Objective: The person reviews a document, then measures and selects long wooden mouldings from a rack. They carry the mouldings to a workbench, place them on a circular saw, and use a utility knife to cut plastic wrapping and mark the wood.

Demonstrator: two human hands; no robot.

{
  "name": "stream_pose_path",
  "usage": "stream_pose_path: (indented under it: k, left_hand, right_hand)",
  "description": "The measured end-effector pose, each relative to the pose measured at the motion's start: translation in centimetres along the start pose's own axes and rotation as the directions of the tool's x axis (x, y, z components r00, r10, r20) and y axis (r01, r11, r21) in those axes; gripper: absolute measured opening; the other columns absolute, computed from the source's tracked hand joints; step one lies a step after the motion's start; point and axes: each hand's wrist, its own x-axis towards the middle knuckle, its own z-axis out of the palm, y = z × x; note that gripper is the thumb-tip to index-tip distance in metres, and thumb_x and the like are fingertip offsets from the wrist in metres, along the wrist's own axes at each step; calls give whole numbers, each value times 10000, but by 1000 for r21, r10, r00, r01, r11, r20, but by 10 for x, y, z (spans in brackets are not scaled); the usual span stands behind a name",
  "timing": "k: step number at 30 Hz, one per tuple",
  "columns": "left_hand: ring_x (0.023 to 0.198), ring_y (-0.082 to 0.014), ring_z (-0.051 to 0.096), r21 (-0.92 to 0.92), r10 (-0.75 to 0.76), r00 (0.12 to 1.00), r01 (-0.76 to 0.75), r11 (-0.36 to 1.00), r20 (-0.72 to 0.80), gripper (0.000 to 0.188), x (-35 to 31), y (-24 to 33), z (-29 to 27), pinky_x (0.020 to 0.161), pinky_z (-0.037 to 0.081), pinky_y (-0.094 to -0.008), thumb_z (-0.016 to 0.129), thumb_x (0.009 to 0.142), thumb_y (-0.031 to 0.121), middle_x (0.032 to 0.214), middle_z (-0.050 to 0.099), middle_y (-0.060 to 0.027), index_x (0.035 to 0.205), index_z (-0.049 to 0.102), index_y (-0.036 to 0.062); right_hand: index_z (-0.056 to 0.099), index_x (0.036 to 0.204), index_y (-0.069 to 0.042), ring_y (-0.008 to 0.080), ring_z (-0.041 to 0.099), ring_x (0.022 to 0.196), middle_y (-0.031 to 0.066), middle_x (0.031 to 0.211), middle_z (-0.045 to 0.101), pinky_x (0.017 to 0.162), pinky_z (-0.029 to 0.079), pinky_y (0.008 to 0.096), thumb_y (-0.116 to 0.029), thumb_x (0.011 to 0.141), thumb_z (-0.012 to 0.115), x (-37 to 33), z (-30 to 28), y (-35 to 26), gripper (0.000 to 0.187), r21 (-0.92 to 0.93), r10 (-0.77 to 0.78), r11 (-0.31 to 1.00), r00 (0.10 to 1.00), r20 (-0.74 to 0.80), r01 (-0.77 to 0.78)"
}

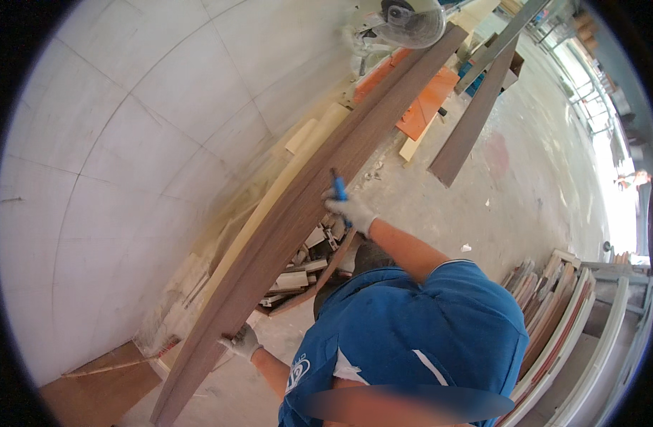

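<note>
A long brown wood-grain board (pixel 284 213) runs diagonally from the lower left up to the saw at the top. My gloved left hand (pixel 242 341) grips its near edge close to the lower end. Farther up, my gloved right hand (pixel 351 209) is closed around a slim blue tool (pixel 339 189) with a dark tip. That tip lies over the board's near edge; whether it touches the surface I cannot tell. The tool's exact kind is not clear, and my fingers cover part of it.
A saw with a clear round guard (pixel 419 21) stands over an orange base (pixel 427 103). Below the board, offcuts (pixel 294 279) fill a container. Another brown board (pixel 476 117) slants at upper right. Stacked long profiles (pixel 554 334) occupy the lower right. A white wall (pixel 141 142) borders the left.
</note>
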Motion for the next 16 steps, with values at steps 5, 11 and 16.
stream_pose_path:
  k: [5,11,16]
  left_hand:
    - [1280,-291,439,24,-82,995,81,996,50,629,-18,-50,19,1061,376,-483,694,840,441,1376,499,-115,1325,510,85]
    - [1290,-307,417,85,-38,998,34,996,49,681,-26,-102,34,1079,345,-498,723,820,426,1396,475,-123,1345,487,63]
    - [1336,-318,360,62,94,996,-94,994,8,734,-10,-101,26,1111,276,-558,739,816,395,1464,403,-131,1391,430,59]
  right_hand:
    - [616,1193,-97,155,590,859,11,969,630,751,497,313,-166,859,700,56,-106,-49,351,89,-134,980,924,-358,176]
    - [666,1064,-93,156,602,752,14,908,648,658,492,317,-117,828,727,107,-171,-79,245,213,-108,955,912,-395,206]
    - [665,1042,-91,157,611,749,16,905,652,654,504,316,-60,809,731,111,-183,-67,245,252,-127,943,936,-328,216]
